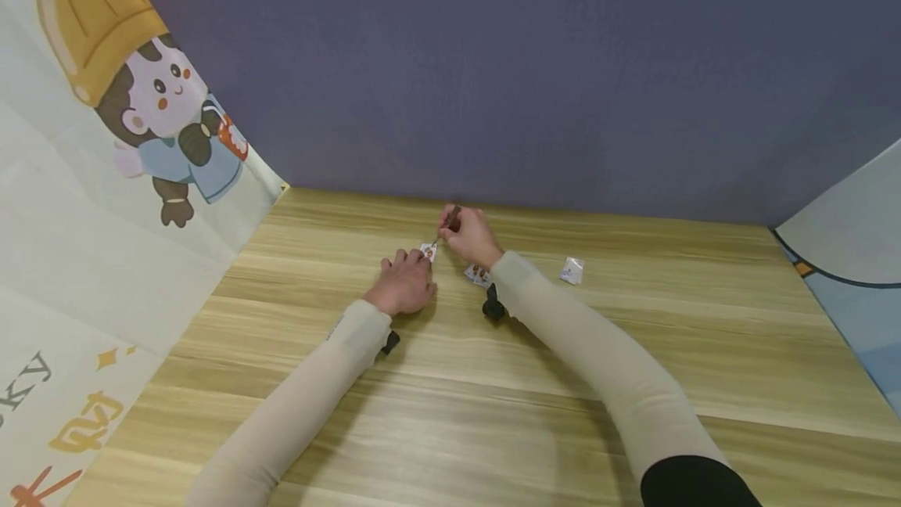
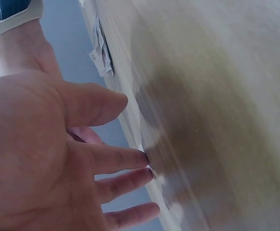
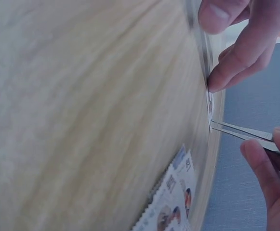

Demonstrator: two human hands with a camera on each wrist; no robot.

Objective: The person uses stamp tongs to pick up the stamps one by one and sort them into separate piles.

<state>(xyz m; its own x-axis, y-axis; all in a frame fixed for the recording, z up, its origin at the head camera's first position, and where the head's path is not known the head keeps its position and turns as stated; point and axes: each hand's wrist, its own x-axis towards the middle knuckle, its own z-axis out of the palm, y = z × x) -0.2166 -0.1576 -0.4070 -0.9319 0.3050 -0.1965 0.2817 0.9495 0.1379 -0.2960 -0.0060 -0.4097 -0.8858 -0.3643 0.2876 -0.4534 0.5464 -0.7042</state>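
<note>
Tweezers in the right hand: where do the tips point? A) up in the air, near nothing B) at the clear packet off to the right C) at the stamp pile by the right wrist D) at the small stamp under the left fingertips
D: the right hand pinches the tweezers, whose tips meet the small stamp that the left hand presses to the table.

The left hand (image 1: 404, 284) hid most of the small stamp (image 1: 428, 251). The tweezers (image 3: 243, 133) ran off the wrist view's edge. The table (image 2: 226, 96) was blurred.
</note>
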